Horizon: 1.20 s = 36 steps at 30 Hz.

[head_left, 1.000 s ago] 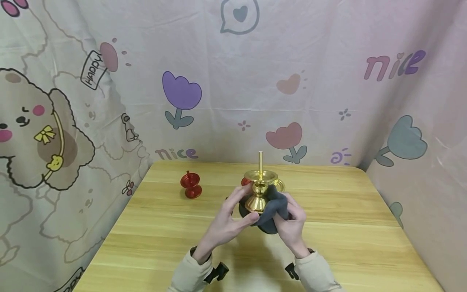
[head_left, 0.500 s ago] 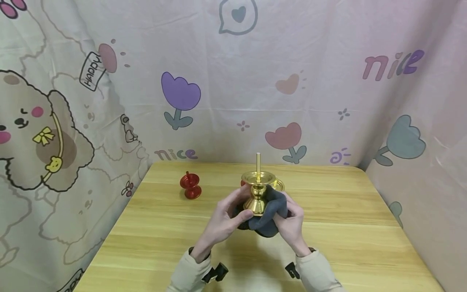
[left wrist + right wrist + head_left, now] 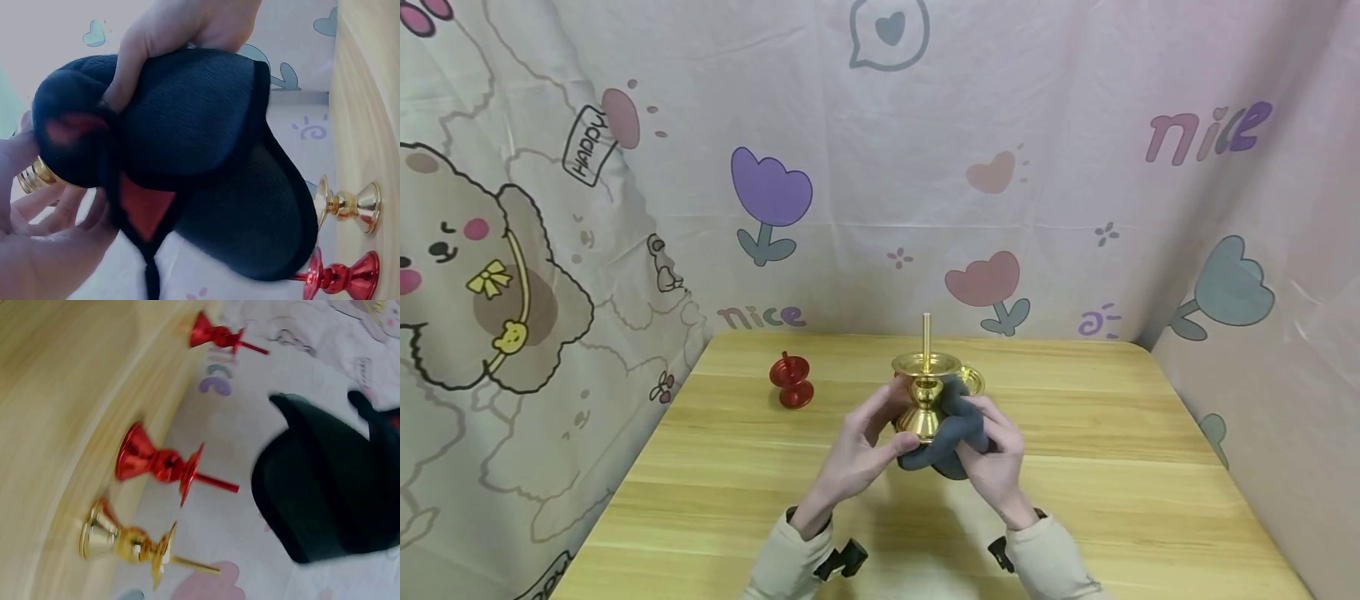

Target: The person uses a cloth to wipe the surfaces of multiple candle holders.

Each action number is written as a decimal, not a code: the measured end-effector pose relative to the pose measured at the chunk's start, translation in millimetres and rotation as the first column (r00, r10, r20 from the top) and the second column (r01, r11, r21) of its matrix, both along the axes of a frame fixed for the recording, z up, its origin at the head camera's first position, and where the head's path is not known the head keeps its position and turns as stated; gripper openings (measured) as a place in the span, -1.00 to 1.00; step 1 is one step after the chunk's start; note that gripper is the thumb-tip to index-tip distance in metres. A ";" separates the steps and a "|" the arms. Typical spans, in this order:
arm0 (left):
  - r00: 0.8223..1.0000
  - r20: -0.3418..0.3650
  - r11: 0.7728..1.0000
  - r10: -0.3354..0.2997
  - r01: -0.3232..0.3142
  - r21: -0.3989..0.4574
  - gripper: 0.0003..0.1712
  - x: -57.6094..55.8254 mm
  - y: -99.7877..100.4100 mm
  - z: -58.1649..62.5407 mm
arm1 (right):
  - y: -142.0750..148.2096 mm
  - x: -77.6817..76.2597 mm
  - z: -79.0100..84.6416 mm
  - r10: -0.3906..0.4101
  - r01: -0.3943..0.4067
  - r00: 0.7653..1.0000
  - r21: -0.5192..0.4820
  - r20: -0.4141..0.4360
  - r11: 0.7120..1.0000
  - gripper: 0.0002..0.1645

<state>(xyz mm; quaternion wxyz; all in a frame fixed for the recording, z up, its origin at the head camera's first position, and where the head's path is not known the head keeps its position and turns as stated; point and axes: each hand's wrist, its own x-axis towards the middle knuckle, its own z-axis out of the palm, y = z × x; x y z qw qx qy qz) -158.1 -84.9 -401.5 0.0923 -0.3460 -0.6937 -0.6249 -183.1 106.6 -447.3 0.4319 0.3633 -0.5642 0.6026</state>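
Observation:
A shiny gold candle holder (image 3: 926,392) with a thin upright spike stands upright in my left hand (image 3: 867,450), above the table. The thumb is at the front of its foot, and the other fingers go behind it. My right hand (image 3: 997,457) grips a dark grey cloth (image 3: 961,427) and holds it against the right side of the foot and stem. In the left wrist view the cloth (image 3: 194,119) shows black edging and a reddish patch, and hides most of the candle holder (image 3: 39,177).
A red candle holder (image 3: 793,383) stands at the table's back left. Behind my hands are another gold candle holder (image 3: 130,542) and a second red one (image 3: 164,464), partly hidden in the head view. A printed curtain (image 3: 880,167) hangs beyond the wooden table (image 3: 1112,475).
The gold candle holder has shifted slightly left. My left thumb has come onto its foot. The cloth has changed its folds around the foot, and my right hand keeps its grip on it.

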 end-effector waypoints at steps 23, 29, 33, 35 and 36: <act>0.998 0.022 0.998 -0.050 0.050 0.027 -0.30 -1.6 -3.4 -1.3 | 1.6 6.6 5.4 0.049 -0.041 0.981 -0.047 0.189 0.998 -0.49; 0.999 0.037 0.990 0.005 0.001 -0.138 -0.32 0.8 -3.3 0.1 | 4.4 6.4 4.9 0.108 -0.089 0.959 -0.083 0.260 0.993 -0.49; 0.998 0.058 0.982 0.006 0.005 -0.189 -0.28 4.3 -2.0 0.5 | 2.2 3.5 1.6 0.085 -0.072 0.978 -0.075 0.188 0.995 -0.57; 0.997 0.083 0.986 0.005 0.008 -0.164 -0.30 5.5 0.0 1.4 | 0.7 2.0 -1.2 0.052 -0.042 0.986 -0.064 0.158 0.997 -0.61; 0.995 0.095 0.990 0.008 0.006 -0.143 -0.32 5.7 1.2 2.0 | 0.0 1.2 -2.5 0.031 -0.024 0.990 -0.054 0.137 0.998 -0.62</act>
